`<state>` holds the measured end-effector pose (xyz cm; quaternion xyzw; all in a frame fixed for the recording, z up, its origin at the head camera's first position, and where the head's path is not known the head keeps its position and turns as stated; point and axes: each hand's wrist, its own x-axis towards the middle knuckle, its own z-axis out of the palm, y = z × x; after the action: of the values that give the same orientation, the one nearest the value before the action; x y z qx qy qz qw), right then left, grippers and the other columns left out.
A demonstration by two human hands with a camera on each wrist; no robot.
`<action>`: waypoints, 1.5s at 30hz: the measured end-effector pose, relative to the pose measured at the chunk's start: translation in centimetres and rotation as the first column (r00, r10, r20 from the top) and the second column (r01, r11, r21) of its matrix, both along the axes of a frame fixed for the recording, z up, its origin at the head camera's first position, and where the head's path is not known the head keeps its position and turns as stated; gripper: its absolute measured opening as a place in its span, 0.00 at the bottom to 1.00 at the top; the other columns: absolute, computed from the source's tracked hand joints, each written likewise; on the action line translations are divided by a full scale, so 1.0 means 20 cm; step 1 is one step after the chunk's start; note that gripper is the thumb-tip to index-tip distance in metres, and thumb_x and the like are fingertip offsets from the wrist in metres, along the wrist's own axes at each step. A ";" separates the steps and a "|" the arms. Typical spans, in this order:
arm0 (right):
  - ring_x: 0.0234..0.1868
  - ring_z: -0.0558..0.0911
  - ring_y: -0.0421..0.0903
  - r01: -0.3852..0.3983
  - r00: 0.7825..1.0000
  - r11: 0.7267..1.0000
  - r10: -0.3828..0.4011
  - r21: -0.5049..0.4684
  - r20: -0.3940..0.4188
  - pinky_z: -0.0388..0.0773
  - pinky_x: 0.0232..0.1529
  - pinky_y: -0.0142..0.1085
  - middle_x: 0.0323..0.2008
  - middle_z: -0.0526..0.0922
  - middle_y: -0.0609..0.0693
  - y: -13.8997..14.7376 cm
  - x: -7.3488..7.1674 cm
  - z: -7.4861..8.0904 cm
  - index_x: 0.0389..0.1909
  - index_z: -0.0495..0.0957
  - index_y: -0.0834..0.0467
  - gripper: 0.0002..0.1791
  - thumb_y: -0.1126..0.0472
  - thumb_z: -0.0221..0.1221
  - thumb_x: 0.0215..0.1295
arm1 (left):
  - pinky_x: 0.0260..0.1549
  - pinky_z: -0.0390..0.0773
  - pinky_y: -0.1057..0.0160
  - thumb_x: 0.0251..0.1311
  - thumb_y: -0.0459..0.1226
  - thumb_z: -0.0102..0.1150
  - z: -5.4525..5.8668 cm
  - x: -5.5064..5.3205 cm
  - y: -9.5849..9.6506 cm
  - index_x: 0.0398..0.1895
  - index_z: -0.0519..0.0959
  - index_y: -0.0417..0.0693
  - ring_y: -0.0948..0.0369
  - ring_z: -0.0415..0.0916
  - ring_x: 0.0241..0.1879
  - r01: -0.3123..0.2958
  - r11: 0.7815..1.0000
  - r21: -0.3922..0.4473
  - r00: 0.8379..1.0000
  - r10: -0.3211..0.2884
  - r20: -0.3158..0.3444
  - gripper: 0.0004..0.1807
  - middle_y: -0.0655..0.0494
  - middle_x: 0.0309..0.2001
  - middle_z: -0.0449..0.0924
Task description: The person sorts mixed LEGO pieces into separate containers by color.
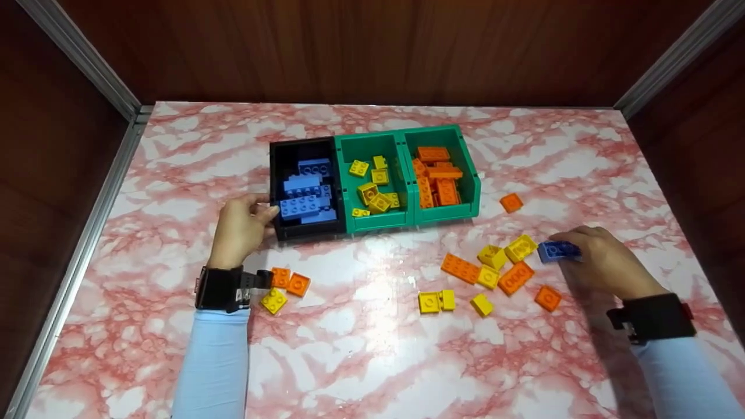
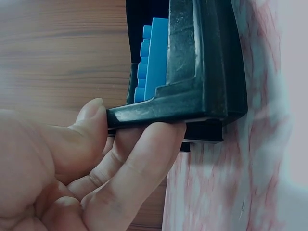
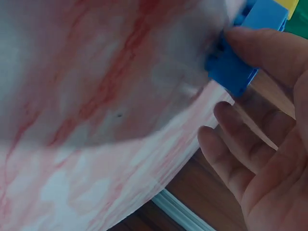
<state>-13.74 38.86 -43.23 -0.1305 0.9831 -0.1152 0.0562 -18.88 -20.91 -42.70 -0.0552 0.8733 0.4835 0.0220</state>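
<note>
My left hand (image 1: 238,227) grips the left side of a black bin (image 1: 276,174); in the left wrist view the thumb and fingers (image 2: 149,159) pinch its rim. Several blue bricks (image 1: 300,206) lie inside that bin. Over on the right, my right hand (image 1: 605,259) pinches a blue brick (image 1: 559,251) between thumb and fingers, beside a loose cluster of bricks. The right wrist view shows the same blue brick (image 3: 240,57) under the thumb, the other fingers loosely bent. Two green bins adjoin the black one: the middle bin (image 1: 372,224) has yellow bricks (image 1: 368,193), the right bin (image 1: 448,214) orange bricks (image 1: 445,189).
Near the right hand lie an orange brick (image 1: 516,277), a yellow brick (image 1: 521,248) and several others. A single orange brick (image 1: 511,202) is right of the bins. Two orange bricks and a yellow brick (image 1: 273,301) sit by the left wrist. Wooden walls (image 1: 372,52) enclose the table.
</note>
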 end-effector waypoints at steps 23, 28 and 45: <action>0.38 0.78 0.50 -0.170 0.945 0.971 0.112 -0.170 -0.306 0.78 0.35 0.44 0.44 0.80 0.58 -0.49 -0.17 0.32 0.59 0.78 0.63 0.28 0.67 0.70 0.56 | 0.28 0.84 0.56 0.71 0.37 0.57 -0.01 0.02 -0.03 0.62 0.76 0.38 0.49 0.83 0.31 -0.009 1.000 -0.010 1.000 0.009 0.012 0.20 0.44 0.40 0.79; 0.40 0.80 0.50 -0.290 0.928 0.935 0.223 -0.204 -0.299 0.83 0.38 0.46 0.47 0.79 0.58 -0.79 -0.28 0.36 0.61 0.77 0.63 0.28 0.63 0.69 0.59 | 0.26 0.84 0.58 0.71 0.38 0.57 -0.01 0.02 -0.03 0.61 0.76 0.39 0.48 0.83 0.32 -0.017 1.000 -0.014 1.000 0.018 0.021 0.20 0.45 0.40 0.79; 0.52 0.78 0.53 -0.507 0.853 0.851 0.474 -0.133 -0.220 0.78 0.54 0.42 0.56 0.78 0.60 -1.74 -0.61 0.43 0.65 0.74 0.60 0.27 0.60 0.64 0.66 | 0.25 0.83 0.59 0.70 0.38 0.58 0.01 0.00 0.00 0.61 0.76 0.39 0.48 0.83 0.32 -0.013 1.000 0.006 1.000 0.013 0.025 0.20 0.47 0.39 0.79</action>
<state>-26.01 4.00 -34.71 -0.3922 0.9026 -0.1763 -0.0170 -18.91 -20.86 -42.54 -0.0668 0.8712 0.4855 0.0301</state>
